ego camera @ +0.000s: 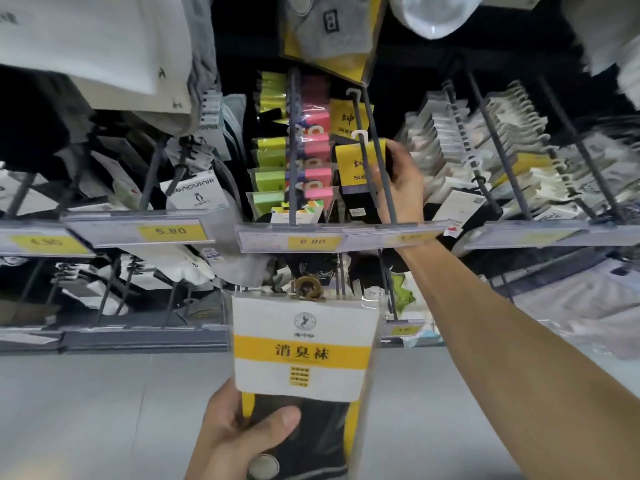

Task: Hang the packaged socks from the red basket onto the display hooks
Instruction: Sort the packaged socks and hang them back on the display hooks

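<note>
Hands apart: left hand at 6 o'clock grips one white-and-yellow sock pack; right hand at 1 o'clock clasps a yellow-carded pack on its display hook | progress: partway, judging by one pack unhung; red basket unseen | count: two yellow-carded packs on that hook

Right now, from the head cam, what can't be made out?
1. Red basket: outside the head view.
2. Right hand fingertips: behind the yellow-topped sock pack it holds.
3. Price label by the right wrist: blurred, unreadable.
4. White-topped sock pack in the left hand: bottom cut by the frame's lower edge.
5. White packs at the right: motion-blurred, print illegible.
</note>
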Demonstrator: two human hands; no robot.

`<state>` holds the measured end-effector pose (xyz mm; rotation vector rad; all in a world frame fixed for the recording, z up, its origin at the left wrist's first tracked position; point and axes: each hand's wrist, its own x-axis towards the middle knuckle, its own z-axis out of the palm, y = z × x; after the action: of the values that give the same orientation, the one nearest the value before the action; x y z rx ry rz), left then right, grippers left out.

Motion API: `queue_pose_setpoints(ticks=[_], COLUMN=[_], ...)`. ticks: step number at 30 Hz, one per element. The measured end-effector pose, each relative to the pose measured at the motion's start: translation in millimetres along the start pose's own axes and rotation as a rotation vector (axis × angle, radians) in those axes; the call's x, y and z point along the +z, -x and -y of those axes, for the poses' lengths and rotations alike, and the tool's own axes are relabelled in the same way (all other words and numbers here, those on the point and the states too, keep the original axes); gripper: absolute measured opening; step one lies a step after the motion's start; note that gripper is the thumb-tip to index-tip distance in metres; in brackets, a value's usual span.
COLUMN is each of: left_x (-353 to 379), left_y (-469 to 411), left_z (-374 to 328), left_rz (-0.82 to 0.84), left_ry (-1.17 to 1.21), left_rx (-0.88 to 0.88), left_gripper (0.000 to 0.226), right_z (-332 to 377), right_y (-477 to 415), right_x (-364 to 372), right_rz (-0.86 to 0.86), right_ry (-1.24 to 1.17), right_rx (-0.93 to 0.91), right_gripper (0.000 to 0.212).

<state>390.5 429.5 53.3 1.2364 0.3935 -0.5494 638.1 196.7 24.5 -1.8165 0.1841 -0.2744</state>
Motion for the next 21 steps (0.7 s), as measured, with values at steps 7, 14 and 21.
queue_pose_setpoints(ticks=[7,14,21], left_x=[25,81,180], left_y=[23,85,171], left_z=[-25,-110,-237], left_rz=[-0.126,-0.192,-0.118], left_ry=[-0.061,-0.010,-0.054], left_rx=[0.087,0.133,0.233], left_gripper=[0.042,0.038,0.084], right_z=[10,158,352], right_y=[55,216,208], right_x=[-34,-122,-181], right_rz=[0.073,0.023,0.164], right_ry=[0.068,-0.128,-0.019], right_rx=[0.227,0.350,0.164], right_gripper=[0.036,0.027,0.044])
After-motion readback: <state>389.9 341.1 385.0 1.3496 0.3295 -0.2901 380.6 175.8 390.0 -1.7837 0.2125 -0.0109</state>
